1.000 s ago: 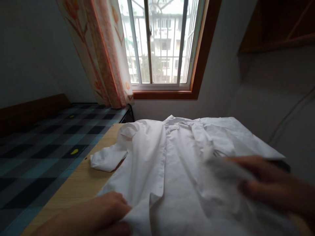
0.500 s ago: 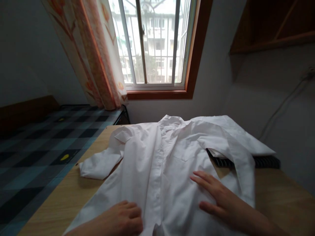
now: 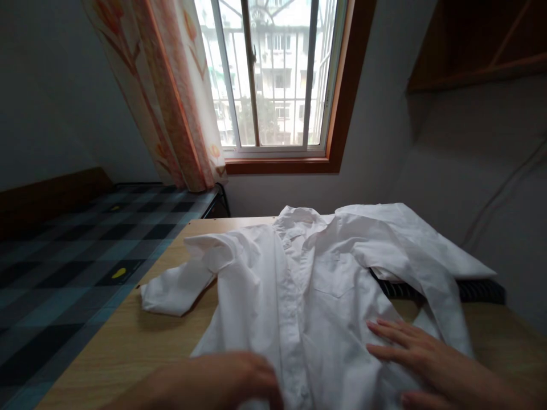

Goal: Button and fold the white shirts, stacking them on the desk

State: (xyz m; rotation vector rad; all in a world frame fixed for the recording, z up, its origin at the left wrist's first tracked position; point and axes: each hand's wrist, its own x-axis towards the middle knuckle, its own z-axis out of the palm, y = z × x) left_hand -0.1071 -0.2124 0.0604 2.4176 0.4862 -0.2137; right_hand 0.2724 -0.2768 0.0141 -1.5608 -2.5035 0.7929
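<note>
A white button-up shirt lies front side up, with its collar at the far end and wrinkles over its body. My left hand is at the bottom of the view, blurred, fingers curled down and closed on the shirt's lower front beside the button strip; its fingertips are hidden. Flat on the other side of the shirt front, below the chest pocket, rests my right hand with fingers spread. The left sleeve in view is bent outward. The other sleeve spreads to the right.
Beneath the shirt is a light wooden table. A dark striped item pokes out under the right sleeve. To the left stands a bed with a checked cover. A curtain hangs by the window; a wooden shelf is at upper right.
The shirt's lower left side has been drawn inward to the right, baring more table. My left hand has shifted right and appears larger; my right hand has slid right and slightly down.
</note>
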